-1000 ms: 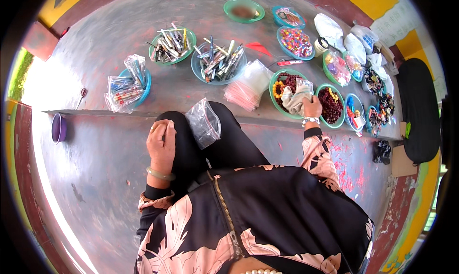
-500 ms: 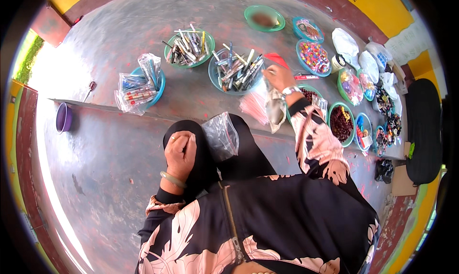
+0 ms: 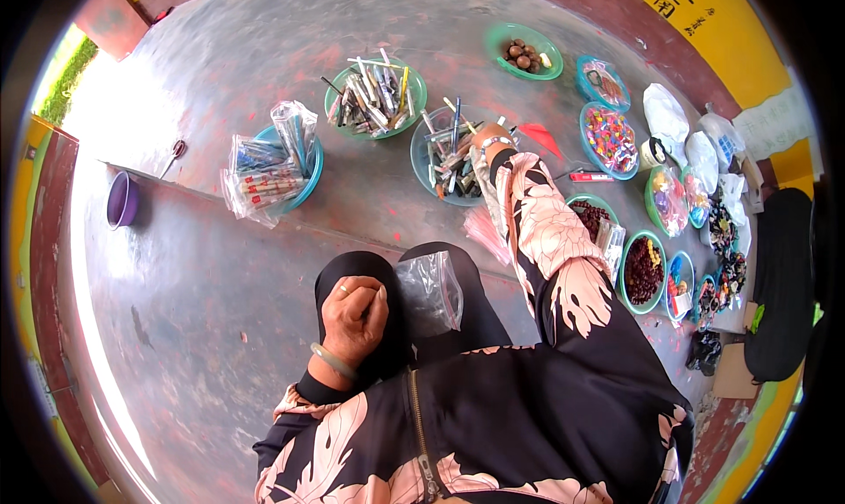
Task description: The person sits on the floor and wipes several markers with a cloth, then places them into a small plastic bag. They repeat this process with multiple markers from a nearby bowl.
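My left hand (image 3: pixel 355 315) rests closed on my left knee; whatever may be inside the fist is hidden. My right hand (image 3: pixel 495 136) reaches to the right rim of a blue bowl (image 3: pixel 421 174) filled with pens and markers. Its fingers are mostly hidden, and I cannot tell whether they grip one. A small white piece shows beside the fingertips. Below the right wrist hangs a beige cloth (image 3: pixel 489 187), partly covered by the sleeve. A bundle of thin pink sticks (image 3: pixel 484 231) lies under it. On my lap is a clear zip bag (image 3: pixel 431 294).
Left of the pen bowl stand a green bowl (image 3: pixel 415 86) of pens and a blue bowl (image 3: pixel 314 184) of bagged pens. A red triangular piece (image 3: pixel 539 138) lies to the right. Bowls of beads (image 3: pixel 609 140) and white bags (image 3: pixel 666 121) line the right side.
My right hand has moved forward and left to the pen bowl, with the forearm stretched further out. My left hand stays closed on the knee. The whole view has shifted slightly.
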Available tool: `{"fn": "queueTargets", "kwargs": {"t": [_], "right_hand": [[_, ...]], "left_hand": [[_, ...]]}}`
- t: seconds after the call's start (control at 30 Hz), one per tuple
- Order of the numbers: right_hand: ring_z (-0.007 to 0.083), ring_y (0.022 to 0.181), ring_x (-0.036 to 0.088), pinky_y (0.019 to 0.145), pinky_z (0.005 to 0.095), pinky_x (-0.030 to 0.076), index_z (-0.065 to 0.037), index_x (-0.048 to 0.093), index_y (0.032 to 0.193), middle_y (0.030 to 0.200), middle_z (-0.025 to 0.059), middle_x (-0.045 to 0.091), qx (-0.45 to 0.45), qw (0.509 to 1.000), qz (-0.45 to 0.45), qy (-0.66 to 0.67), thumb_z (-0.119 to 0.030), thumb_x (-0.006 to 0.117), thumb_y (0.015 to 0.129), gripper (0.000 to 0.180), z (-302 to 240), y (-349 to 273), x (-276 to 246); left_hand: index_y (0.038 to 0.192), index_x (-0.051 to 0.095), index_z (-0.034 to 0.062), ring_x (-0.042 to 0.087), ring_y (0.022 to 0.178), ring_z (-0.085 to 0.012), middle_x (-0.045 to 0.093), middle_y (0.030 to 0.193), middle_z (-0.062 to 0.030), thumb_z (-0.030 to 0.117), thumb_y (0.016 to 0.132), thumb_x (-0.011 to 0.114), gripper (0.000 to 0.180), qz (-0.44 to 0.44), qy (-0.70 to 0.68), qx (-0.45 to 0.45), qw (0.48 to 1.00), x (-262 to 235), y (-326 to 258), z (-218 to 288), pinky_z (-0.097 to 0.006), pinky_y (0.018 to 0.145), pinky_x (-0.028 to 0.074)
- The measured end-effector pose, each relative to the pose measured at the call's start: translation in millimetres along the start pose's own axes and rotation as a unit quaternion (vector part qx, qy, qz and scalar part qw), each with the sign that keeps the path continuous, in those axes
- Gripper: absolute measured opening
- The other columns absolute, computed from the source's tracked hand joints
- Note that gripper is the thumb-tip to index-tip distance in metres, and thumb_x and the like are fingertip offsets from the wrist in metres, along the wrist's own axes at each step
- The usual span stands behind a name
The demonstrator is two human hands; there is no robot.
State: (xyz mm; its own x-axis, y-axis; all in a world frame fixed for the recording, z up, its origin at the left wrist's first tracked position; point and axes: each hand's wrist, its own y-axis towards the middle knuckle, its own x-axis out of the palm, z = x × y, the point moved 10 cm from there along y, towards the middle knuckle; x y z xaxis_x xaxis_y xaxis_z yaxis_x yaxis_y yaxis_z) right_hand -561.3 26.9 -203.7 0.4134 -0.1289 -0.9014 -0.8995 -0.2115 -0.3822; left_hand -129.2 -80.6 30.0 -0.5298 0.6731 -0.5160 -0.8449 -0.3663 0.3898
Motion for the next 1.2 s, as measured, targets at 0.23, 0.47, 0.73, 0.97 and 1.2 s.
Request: {"fn": "queueTargets", "kwargs": {"t": [0.23,0.47,0.73,0.97,1.2], "right_hand": [[0.0371,0.098,0.062,0.084,0.0429,0.049,-0.003,0.068,0.099,0.104,0.0242,0.063,-0.023,0.995,0.091,0.021,-0.033,0.063,0.076,0.038,12.8,-45.6,-67.0],[0.0364,0.075,0.063,0.067,0.0437,0.048,-0.005,0.069,0.088,0.082,0.0189,0.066,-0.178,0.98,0.037,-0.077,-0.028,0.063,0.07,0.029,31.9,-125.5,-124.2],[0.0258,0.061,0.059,0.057,0.0355,0.044,-0.006,0.068,0.083,0.067,0.0143,0.061,-0.404,0.914,-0.023,0.031,-0.029,0.063,0.072,0.026,-17.4,-355.7,-180.1],[0.0169,0.066,0.058,0.063,0.03,0.046,-0.003,0.067,0.09,0.074,0.0082,0.064,-0.384,0.903,-0.05,0.187,-0.023,0.063,0.08,0.023,-2.5,-386.2,-183.7],[0.0273,0.102,0.058,0.091,0.0405,0.047,0.002,0.053,0.114,0.112,0.0162,0.06,-0.114,0.547,-0.091,0.824,-0.035,0.037,0.098,0.044,59.1,-343.2,-144.7]], "left_hand": [[0.066,0.053,-0.0019,0.058,0.069,-0.0268,0.062,0.078,-0.0133,-0.004,0.077,0.06,0.014,0.007,0.021,0.019,1.0,-0.8,0.0,6.2,-0.033,0.065,0.047],[0.083,0.058,-0.0014,0.059,0.076,-0.0269,0.061,0.094,-0.015,-0.001,0.079,0.062,0.005,0.024,0.007,0.031,0.999,-4.7,-7.7,2.7,-0.032,0.067,0.048],[0.122,0.051,0.0026,0.043,0.122,-0.034,0.05,0.124,-0.0172,0.018,0.08,0.066,0.047,-0.019,0.159,0.165,0.973,0.2,23.5,97.6,-0.042,0.098,0.037],[0.091,0.057,0.0015,0.058,0.081,-0.028,0.063,0.082,-0.0107,0.017,0.086,0.059,0.017,-0.107,0.167,0.16,0.967,14.1,13.3,112.0,-0.04,0.076,0.043],[0.083,0.054,-0.0016,0.048,0.053,-0.0071,0.054,0.057,-0.0042,0.019,0.098,0.044,0.027,-0.102,-0.261,-0.127,0.952,24.1,-11.4,67.1,-0.023,0.056,0.039]]}}
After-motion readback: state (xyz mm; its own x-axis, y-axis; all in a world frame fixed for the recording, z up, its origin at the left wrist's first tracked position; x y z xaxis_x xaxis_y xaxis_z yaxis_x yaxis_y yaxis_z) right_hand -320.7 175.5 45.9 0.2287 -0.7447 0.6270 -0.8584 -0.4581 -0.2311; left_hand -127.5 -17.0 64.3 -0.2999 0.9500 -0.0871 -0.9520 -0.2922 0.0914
